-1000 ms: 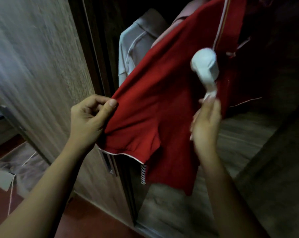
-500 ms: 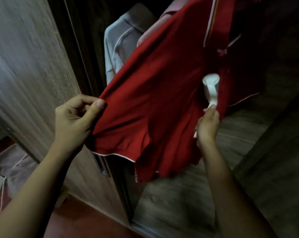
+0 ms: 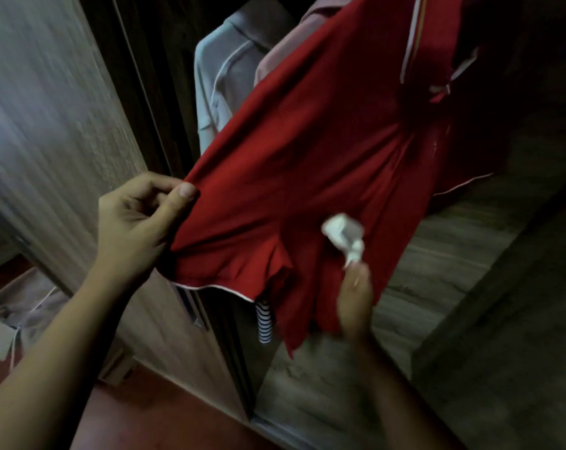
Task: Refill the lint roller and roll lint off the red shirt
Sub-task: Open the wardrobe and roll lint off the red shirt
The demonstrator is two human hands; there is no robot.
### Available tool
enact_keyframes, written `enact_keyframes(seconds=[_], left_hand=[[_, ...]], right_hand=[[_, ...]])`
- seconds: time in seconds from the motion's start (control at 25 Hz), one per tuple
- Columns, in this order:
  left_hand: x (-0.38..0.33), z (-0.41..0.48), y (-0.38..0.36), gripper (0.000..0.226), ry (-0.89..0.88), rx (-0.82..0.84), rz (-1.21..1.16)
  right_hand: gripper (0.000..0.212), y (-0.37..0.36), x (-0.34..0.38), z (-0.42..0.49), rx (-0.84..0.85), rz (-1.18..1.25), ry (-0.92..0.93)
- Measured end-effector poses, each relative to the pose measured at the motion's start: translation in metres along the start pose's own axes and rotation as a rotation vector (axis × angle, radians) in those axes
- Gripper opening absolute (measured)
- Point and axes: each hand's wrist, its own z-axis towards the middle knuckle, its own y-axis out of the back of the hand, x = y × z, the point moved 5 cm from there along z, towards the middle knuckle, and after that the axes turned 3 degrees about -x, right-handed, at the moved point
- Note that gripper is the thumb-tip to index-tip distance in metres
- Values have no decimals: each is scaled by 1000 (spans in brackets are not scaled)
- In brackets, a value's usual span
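Red shirt: hangs in the open wardrobe, its side drawn out leftward into 1 taut, sloping panel. It looks soft, light and limp, and would likely bunch under the roller if let slack.
Shirt hold: the side edge near the hem, where a pull spreads the cloth flat.
Lint roller: its white head lies against the shirt's lower front, blurred. It is probably light and rigid with a tacky surface, so the handle is the place to take it.
Left hand: thumb and curled fingers pinch the shirt's side edge.
Right hand: blurred, wrapped on the roller's handle just below the head.
Behind: a grey shirt hangs beside it, and striped cloth shows under the hem.
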Motion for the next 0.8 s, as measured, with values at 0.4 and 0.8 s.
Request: enact_keyframes(seconds=[0.4,0.8], left_hand=[[3,1,0,12,34,-16,-7],[4,0,0,19,45,-28,-15]], right_hand=[[52,-25,-4,-6,100,-211,208],[56,6,-90,-55,370,-431,89]])
